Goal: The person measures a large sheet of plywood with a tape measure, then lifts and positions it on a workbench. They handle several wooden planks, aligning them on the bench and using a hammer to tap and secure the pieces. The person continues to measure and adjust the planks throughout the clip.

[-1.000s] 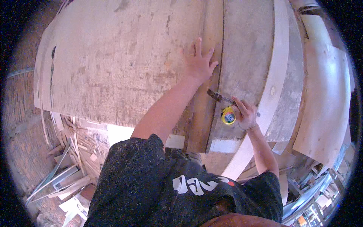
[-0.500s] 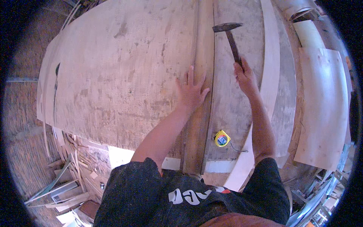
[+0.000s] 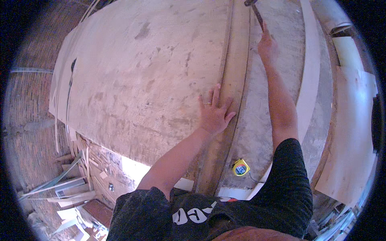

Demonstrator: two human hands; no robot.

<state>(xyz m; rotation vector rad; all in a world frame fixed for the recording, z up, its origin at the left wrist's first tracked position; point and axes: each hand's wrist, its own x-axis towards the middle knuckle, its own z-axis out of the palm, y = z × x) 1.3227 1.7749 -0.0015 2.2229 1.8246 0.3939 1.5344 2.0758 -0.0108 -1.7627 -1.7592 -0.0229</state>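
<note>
My left hand [image 3: 215, 116] lies flat with its fingers spread, across the edge of a pale plywood sheet [image 3: 132, 76] and a long wooden strip [image 3: 236, 52]. A ring is on one finger. My right hand [image 3: 267, 49] is closed round the handle of a hammer [image 3: 257, 15], its arm stretched far forward. The hammer's dark head is at the top of the view, near the strip's far end; whether it touches the wood I cannot tell. A yellow tape measure [image 3: 241, 168] rests right of the strip, close to my body.
Another pale curved strip [image 3: 309, 80] runs along the right of the work surface. Beyond it stands a large bent-looking pale sheet [image 3: 354, 132]. Wood offcuts [image 3: 78, 186] are piled on the floor at the lower left, beside a brick-textured surface [image 3: 32, 108].
My right hand has reached farther away with the hammer, toward the strip's far end. My left hand stays spread on the wood. The whole view has shifted, with the surroundings lower and rightward.
</note>
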